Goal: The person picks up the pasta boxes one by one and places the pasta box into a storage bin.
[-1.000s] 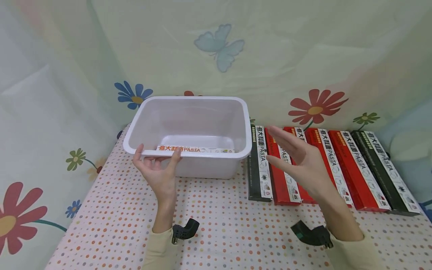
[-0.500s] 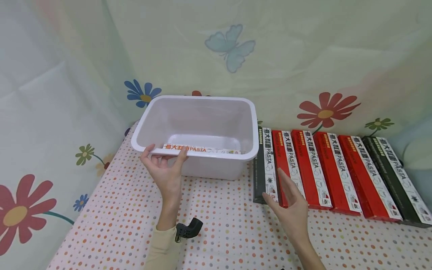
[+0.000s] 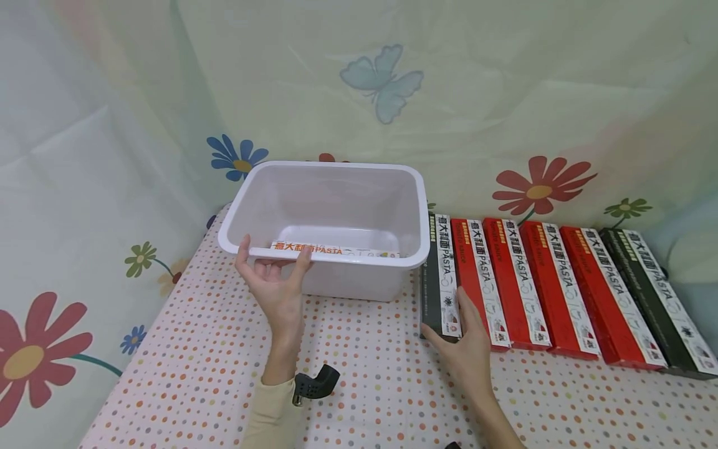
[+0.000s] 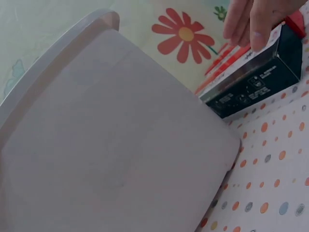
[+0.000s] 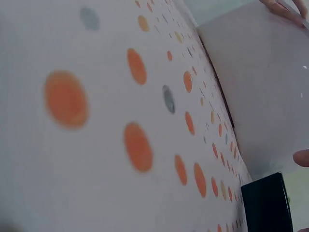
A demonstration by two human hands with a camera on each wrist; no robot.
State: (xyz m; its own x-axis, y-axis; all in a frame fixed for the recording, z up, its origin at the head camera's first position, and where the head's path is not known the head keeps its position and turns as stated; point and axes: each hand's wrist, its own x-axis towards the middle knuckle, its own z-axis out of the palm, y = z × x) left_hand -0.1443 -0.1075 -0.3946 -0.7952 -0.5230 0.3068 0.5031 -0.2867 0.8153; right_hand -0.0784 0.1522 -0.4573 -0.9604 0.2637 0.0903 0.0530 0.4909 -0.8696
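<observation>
My left hand (image 3: 277, 296) grips the near rim of a white plastic tub (image 3: 353, 279), thumb and a finger over the edge. Inside the tub lies a pasta box (image 3: 359, 252) with orange lettering, mostly hidden by the front wall. My right hand (image 3: 468, 358) is at the near end of a black pasta box (image 3: 432, 293), thumb by its left corner and fingers along its right side. In the right wrist view the thumb (image 5: 301, 157) appears just off the box's dark end (image 5: 267, 203). Fingers (image 4: 236, 21) hover at its top in the left wrist view.
Right of the black box lie several red pasta boxes (image 3: 572, 293) in a row, then another black one (image 3: 653, 299) at the far right. A dotted cloth (image 3: 381, 380) covers the table. A flowered curtain (image 3: 477, 93) hangs behind.
My right hand has come down and left from above the boxes to the near end of the leftmost black box. My left hand stays on the rim. The head view has shifted slightly.
</observation>
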